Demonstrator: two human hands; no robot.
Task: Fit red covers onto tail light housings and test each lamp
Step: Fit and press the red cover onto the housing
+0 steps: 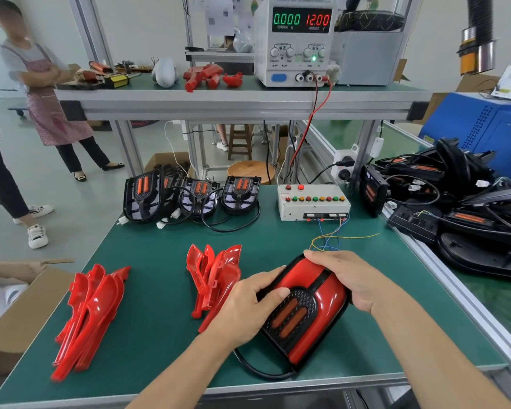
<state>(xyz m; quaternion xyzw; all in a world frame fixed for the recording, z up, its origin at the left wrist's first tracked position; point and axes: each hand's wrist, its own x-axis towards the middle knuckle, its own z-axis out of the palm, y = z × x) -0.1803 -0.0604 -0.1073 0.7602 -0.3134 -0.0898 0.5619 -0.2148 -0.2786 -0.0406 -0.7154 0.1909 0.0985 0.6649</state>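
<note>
A black tail light housing with a red cover on it (309, 312) lies on the green mat at front centre, its black cable looping toward the table edge. My left hand (245, 308) grips its left side, thumb pressing on the black centre panel. My right hand (345, 278) grips its far right edge, fingers curled over the top. Two piles of loose red covers (92, 314) (213, 276) lie to the left. Three uncovered housings (195, 196) stand in a row at the back of the mat.
A white test box (313, 202) with coloured buttons and thin wires sits at back right. A power supply (295, 39) on the upper shelf reads 0.000 A, 12.00 V. A heap of black housings (455, 202) fills the right bench. A cardboard box (18, 314) stands at left; a person stands beyond.
</note>
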